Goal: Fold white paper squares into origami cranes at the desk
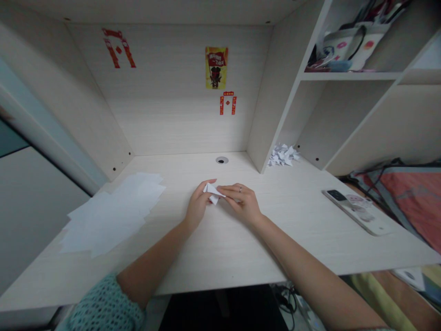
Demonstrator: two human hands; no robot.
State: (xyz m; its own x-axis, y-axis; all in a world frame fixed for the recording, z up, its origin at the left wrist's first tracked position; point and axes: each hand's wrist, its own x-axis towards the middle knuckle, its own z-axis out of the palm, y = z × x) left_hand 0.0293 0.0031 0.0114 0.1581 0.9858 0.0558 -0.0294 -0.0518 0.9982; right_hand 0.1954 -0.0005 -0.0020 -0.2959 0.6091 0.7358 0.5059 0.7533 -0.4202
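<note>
A small folded piece of white paper (214, 191), with pointed corners, is held between my two hands above the middle of the desk. My left hand (199, 200) grips its left side, fingers behind and thumb in front. From the right, my right hand (243, 200) pinches the paper's pointed right end; a ring shows on one finger. Part of the paper is covered by my fingers. Off to the left lies a spread of overlapping white paper sheets (117, 214). A pile of small folded white papers (284, 155) sits at the back right, beside the upright panel.
A phone (356, 211) in a pale case lies on the right of the desk (206, 262). An upright panel (285, 92) divides the back. Bags stand on the upper right shelf (351, 77). A red and grey bag (406, 193) is past the right edge. Cables (289, 299) hang below.
</note>
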